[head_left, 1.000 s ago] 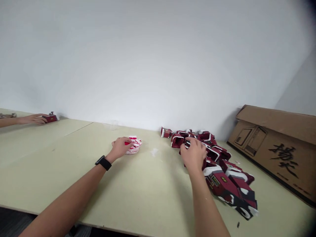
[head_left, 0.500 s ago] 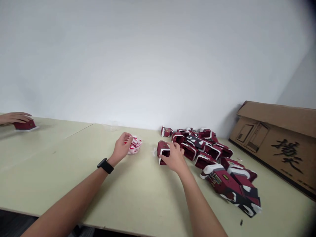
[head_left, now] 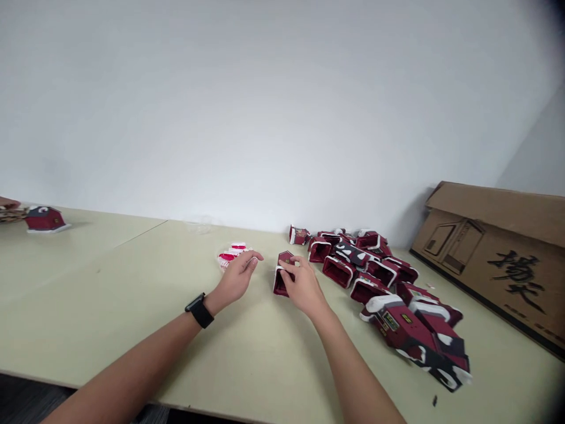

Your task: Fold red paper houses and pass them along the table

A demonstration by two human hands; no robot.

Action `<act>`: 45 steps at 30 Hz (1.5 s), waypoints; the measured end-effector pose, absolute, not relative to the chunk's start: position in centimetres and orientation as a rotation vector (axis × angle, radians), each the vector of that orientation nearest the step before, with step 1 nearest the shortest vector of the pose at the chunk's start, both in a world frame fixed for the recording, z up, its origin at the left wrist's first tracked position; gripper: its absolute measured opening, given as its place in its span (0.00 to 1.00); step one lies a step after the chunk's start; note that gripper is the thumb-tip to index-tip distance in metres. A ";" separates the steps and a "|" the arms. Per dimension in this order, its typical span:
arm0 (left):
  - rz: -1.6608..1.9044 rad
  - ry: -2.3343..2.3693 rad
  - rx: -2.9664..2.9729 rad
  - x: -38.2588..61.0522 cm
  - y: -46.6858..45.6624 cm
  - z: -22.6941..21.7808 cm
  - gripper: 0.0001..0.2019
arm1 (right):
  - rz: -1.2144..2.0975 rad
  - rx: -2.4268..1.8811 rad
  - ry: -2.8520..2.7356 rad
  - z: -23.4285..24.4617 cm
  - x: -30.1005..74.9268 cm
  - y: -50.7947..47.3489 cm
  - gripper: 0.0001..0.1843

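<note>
My right hand [head_left: 303, 287] grips a small dark-red toy house [head_left: 286, 257] with white edging. The house lies tipped on the table, its hollow open end facing me. To its left, my left hand [head_left: 237, 275] has thumb and forefinger pinched close together, a hint of white between them; what it is I cannot make out. Just behind the left hand sits a small clear bag or dish of red-and-white pieces [head_left: 228, 257], partly covered by the hand. A gap separates my left fingertips from the house.
Right of my hands, a heap of similar toy houses [head_left: 338, 271] covers the table [head_left: 247, 359]. A cardboard box [head_left: 468, 253] stands at the right, against the wall. At far left, another person's hand [head_left: 7, 203] is near one more house [head_left: 45, 219].
My left hand has moved right, off the red-and-white pieces toward the house. My right hand has shifted the house slightly left. At far left, the other person's hand has left their house.
</note>
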State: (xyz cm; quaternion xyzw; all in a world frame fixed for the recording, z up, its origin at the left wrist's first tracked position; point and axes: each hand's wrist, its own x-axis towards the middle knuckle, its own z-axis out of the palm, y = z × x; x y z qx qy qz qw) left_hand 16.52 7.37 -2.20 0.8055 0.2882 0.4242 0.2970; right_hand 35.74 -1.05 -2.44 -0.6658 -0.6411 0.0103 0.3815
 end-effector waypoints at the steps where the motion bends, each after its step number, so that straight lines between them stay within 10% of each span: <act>1: 1.124 0.782 2.169 16.6 7.0 -2.1 0.19 | -0.021 -1.718 -1.652 -2.3 35.1 -1.3 0.20; 14: 0.881 0.884 1.973 16.6 8.4 -4.0 0.16 | -0.316 -1.823 -1.946 -2.8 26.3 -3.2 0.25; 24: 0.979 0.865 2.146 16.9 6.6 -2.2 0.22 | 0.255 -1.670 -1.316 -1.4 35.3 -0.7 0.11; 38: 0.747 0.567 2.433 16.5 4.7 -1.5 0.15 | 1.077 -1.453 -1.193 -2.0 35.6 -1.3 0.16; 45: 0.945 0.626 2.269 16.7 4.8 -1.5 0.16 | 1.063 -1.244 -0.975 -1.6 35.6 -1.3 0.36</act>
